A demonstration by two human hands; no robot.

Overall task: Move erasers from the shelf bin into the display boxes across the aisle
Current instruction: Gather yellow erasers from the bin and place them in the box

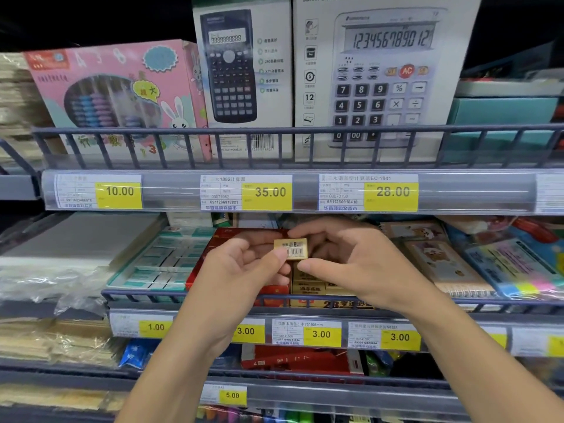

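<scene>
A small beige eraser (292, 248) with a barcode label is held between both hands above the middle shelf. My left hand (244, 270) pinches its lower left edge with thumb and fingers. My right hand (351, 257) holds its right side, thumb below and fingers curled over the top. Directly beneath sits a red display box (213, 248) holding several more beige erasers (308, 286). To its left a teal box (158, 264) is filled with white and teal erasers.
A grey wire rail (183, 296) fronts the shelf. Notebooks (442, 264) and coloured sticky tabs (525, 285) lie to the right. Above stand calculator boxes (381, 71) and a pink abacus box (116, 93). Price tags (320, 334) run along the shelf edges.
</scene>
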